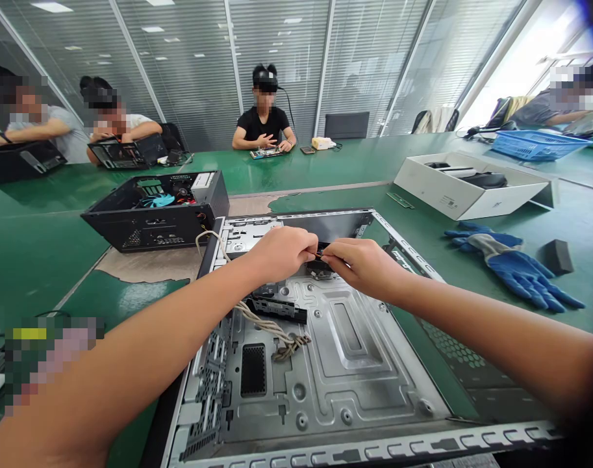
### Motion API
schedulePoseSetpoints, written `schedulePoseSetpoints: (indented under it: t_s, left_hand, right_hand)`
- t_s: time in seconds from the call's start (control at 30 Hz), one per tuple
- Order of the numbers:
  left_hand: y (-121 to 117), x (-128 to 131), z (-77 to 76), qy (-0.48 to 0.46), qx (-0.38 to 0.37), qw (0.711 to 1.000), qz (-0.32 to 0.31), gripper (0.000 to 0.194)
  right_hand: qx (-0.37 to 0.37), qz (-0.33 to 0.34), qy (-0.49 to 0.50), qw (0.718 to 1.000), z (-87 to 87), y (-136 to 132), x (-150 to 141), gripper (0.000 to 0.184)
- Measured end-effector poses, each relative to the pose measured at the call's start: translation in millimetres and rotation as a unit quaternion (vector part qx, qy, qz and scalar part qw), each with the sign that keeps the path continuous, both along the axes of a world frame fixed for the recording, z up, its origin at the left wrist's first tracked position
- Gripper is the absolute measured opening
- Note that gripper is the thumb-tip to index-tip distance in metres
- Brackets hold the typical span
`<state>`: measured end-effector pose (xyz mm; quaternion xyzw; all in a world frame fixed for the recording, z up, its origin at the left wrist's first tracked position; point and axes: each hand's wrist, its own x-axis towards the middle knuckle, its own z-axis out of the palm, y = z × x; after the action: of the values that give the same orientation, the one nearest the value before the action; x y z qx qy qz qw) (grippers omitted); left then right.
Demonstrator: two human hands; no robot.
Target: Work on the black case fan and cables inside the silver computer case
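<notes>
An open computer case (345, 325) lies on its side in front of me, its bare metal floor facing up. Over its far end, the fingers of my left hand (284, 253) are pinched together. My right hand (367, 263) pinches at the same spot, its fingertips nearly touching those of the left. What the fingertips hold is small, dark and mostly hidden. Just below them sits a black component (320, 268), partly covered by the hands. A twisted bundle of beige cable (289, 344) trails across the case floor, beside a black slotted bracket (279, 309).
Left of the case stands another black computer case (164, 224) with a blue fan. On the right are a white box (464, 195), blue-grey gloves (517, 270), a dark block (556, 257) and a blue basket (540, 144). Several people sit around the green table (354, 170).
</notes>
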<state>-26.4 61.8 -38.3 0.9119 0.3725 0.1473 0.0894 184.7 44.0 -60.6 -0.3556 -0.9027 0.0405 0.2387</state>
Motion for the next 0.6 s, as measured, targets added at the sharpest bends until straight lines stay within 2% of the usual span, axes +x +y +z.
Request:
schedulePoseSetpoints:
  t_s: [0.13,0.3,0.5,0.6]
  left_hand:
    - [-1.3,-1.0,-0.5,-0.009,0.030,0.999,-0.007,0.014]
    - [-2.2,-1.3,0.2,-0.011,0.024,1.000,-0.011,0.014]
    - [-1.4,1.3,1.0,0.020,0.022,0.999,-0.011,0.016]
    - [1.0,1.5,-0.7,0.011,-0.005,1.000,-0.009,0.015]
  right_hand:
    - [-0.028,-0.004,-0.001,1.000,1.4,-0.4,-2.8,0.026]
    - [-0.066,-0.010,-0.005,0.998,1.7,-1.1,-5.5,0.029]
    - [-0.041,-0.012,-0.002,0.999,-1.4,0.0,-4.6,0.027]
    - [-0.023,-0.006,-0.013,1.000,-4.4,0.5,-3.9,0.029]
